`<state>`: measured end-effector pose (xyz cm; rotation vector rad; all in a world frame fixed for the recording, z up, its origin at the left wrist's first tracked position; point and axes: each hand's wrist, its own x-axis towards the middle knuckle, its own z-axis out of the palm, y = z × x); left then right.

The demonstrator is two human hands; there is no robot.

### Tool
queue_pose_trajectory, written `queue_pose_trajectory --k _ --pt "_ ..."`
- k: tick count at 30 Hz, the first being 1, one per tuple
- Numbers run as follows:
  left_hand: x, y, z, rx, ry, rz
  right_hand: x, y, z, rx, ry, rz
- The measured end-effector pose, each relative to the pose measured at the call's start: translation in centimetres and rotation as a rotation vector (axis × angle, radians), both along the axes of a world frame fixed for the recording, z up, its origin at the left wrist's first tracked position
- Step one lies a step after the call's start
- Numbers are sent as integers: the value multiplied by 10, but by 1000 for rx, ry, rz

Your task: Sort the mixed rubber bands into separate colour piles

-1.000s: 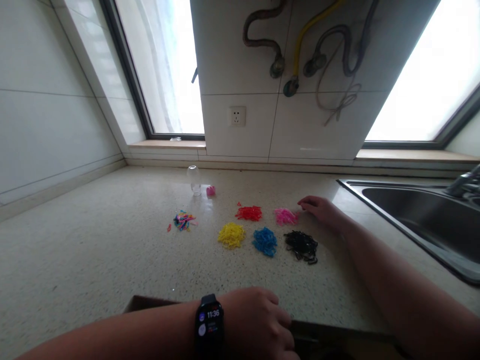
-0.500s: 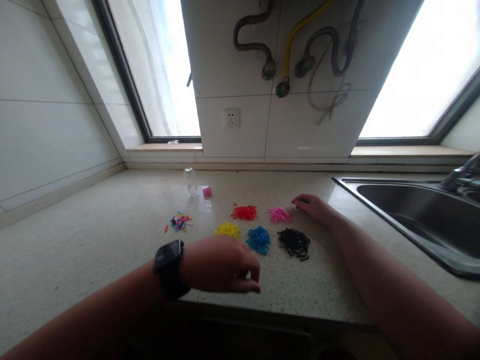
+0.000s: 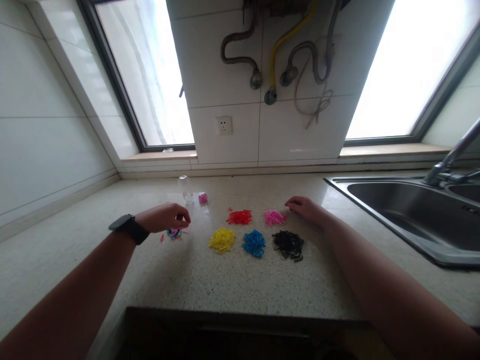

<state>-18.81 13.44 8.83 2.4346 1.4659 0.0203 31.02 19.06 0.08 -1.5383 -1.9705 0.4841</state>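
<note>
My left hand [image 3: 168,217], with a dark watch on its wrist, hovers over the mixed-colour pile of small rubber bands [image 3: 174,235] and partly covers it. Its fingers are curled, thumb tip close to index tip; whatever is between them is too small to make out. On the other side, my right hand [image 3: 305,210] rests beside the pile of pink rubber bands [image 3: 275,217], fingertips pinched together at its right edge. Separate piles of red [image 3: 240,217], yellow [image 3: 222,240], blue [image 3: 254,243] and black rubber bands [image 3: 288,245] lie between my hands.
Behind the mixed pile stand a clear bottle [image 3: 185,190], upside down, and a pink cap [image 3: 203,198]. A steel sink [image 3: 393,220] with a faucet [image 3: 446,165] is set into the countertop [image 3: 210,285] at right. The tiled wall carries a socket [image 3: 224,126] and hoses.
My left hand has moved left and away from me, from in front of the yellow and blue piles to the mixed pile. My right hand stays beside the pink pile. The view has shifted slightly.
</note>
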Motion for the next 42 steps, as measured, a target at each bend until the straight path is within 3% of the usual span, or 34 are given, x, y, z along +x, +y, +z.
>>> queue_pose_trajectory --k 6,15,42 --pt "-10 10 -16 -47 72 20 1 1 0 -12 9 6" --pt "-14 12 -22 -29 100 40 2 3 -2 -2 3 7" --pt "-5 8 -18 -14 126 -15 1 3 -1 -6 -17 36"
